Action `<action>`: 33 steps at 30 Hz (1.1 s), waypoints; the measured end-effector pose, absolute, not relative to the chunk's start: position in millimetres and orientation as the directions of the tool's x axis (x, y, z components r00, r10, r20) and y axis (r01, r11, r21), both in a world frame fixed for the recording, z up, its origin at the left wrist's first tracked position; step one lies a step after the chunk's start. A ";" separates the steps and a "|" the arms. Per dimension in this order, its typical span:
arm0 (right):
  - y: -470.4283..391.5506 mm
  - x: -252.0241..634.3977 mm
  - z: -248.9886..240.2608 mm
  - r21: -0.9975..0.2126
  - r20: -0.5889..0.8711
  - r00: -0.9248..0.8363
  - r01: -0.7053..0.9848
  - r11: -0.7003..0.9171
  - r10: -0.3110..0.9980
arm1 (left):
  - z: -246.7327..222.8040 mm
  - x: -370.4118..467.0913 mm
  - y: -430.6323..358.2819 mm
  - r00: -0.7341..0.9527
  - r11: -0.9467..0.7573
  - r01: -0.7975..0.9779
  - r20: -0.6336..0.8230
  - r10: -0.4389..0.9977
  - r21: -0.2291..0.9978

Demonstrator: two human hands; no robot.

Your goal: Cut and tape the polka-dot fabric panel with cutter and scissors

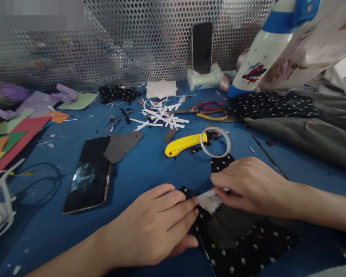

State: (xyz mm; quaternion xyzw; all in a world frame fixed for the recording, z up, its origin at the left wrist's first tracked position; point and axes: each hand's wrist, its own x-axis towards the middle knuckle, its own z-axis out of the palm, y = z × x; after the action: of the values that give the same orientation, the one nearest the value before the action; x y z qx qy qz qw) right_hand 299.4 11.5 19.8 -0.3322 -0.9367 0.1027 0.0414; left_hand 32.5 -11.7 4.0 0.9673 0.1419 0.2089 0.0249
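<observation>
On the blue table lies a black polka-dot fabric piece (245,250) with a dark grey patch on it. A whitish strip (209,201) runs along its upper edge. My left hand (158,223) presses its fingertips on the strip's left end, its fingers held together. At the strip's right end my right hand (245,186) pinches the edge between thumb and fingers. A roll of clear tape (215,142) lies above my right hand, around the tip end of a yellow cutter (186,144).
A phone (89,177) lies at the left beside coloured paper (31,127). Scissors (210,110) and white paper strips (161,113) lie further back. A bottle (262,54), an upright phone (202,48) and dark cloth (311,134) stand or lie behind and right.
</observation>
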 end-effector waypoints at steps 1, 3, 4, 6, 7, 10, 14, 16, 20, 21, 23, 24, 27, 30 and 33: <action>11.4 299.5 19.5 -0.222 0.008 -0.778 0.611 0.760 0.628 | 3.8 32.3 -11.5 0.875 -0.959 0.261 0.393 0.283 0.109; 11.3 299.2 18.9 -0.221 0.002 -0.777 0.613 0.758 0.629 | 3.4 31.8 -11.3 0.880 -0.961 0.252 0.387 0.275 0.109; 11.2 298.7 18.7 -0.217 -0.005 -0.775 0.618 0.756 0.632 | 3.3 31.6 -11.2 0.883 -0.962 0.250 0.383 0.272 0.108; 11.0 297.3 18.7 -0.203 -0.027 -0.769 0.629 0.750 0.638 | 3.5 31.5 -11.0 0.884 -0.963 0.249 0.381 0.270 0.105; 10.8 296.6 18.8 -0.194 -0.046 -0.768 0.635 0.748 0.639 | 3.8 31.6 -10.9 0.884 -0.963 0.250 0.381 0.271 0.104; 10.0 295.4 19.9 -0.155 -0.094 -0.768 0.639 0.753 0.633 | 5.2 32.3 -10.6 0.886 -0.964 0.244 0.379 0.268 0.110; 10.4 298.7 25.9 -0.158 -0.110 -0.777 0.630 0.761 0.620 | 7.7 33.4 -9.5 0.848 -0.925 0.246 0.399 0.350 0.290; 11.2 301.1 31.5 -0.211 -0.114 -0.789 0.614 0.761 0.604 | 10.0 34.4 -8.7 0.781 -0.831 0.282 0.389 0.489 0.480; 10.2 302.7 41.4 -0.269 -0.066 -0.806 0.583 0.767 0.589 | 19.4 41.7 -7.2 0.601 -0.510 0.459 0.169 0.781 0.728; 9.2 301.9 42.8 -0.260 -0.053 -0.808 0.578 0.773 0.586 | 22.8 44.9 -6.8 0.576 -0.434 0.500 0.087 0.813 0.749; 6.5 299.3 44.3 -0.225 -0.036 -0.818 0.567 0.793 0.574 | 29.3 52.6 -5.8 0.571 -0.330 0.542 -0.050 0.819 0.773; 4.9 297.6 44.9 -0.202 -0.030 -0.824 0.560 0.804 0.566 | 31.9 56.8 -5.0 0.591 -0.307 0.541 -0.094 0.801 0.783; -0.1 292.9 48.2 -0.143 -0.010 -0.849 0.524 0.839 0.529 | 35.0 68.7 -0.4 0.667 -0.253 0.529 -0.212 0.714 0.810; -5.0 291.0 54.1 -0.103 0.024 -0.866 0.495 0.862 0.500 | 33.0 77.1 6.8 0.705 -0.186 0.493 -0.265 0.658 0.850; -9.6 291.6 59.1 -0.071 0.062 -0.836 0.541 0.838 0.545 | 31.9 80.3 11.3 0.713 -0.101 0.447 -0.286 0.640 0.889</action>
State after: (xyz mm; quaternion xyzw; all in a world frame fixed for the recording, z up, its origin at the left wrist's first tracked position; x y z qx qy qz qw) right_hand 291.6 -9.6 59.1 -0.2832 -0.9579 0.0255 0.0398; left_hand 80.3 11.3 31.9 0.7369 0.3689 0.0862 0.5599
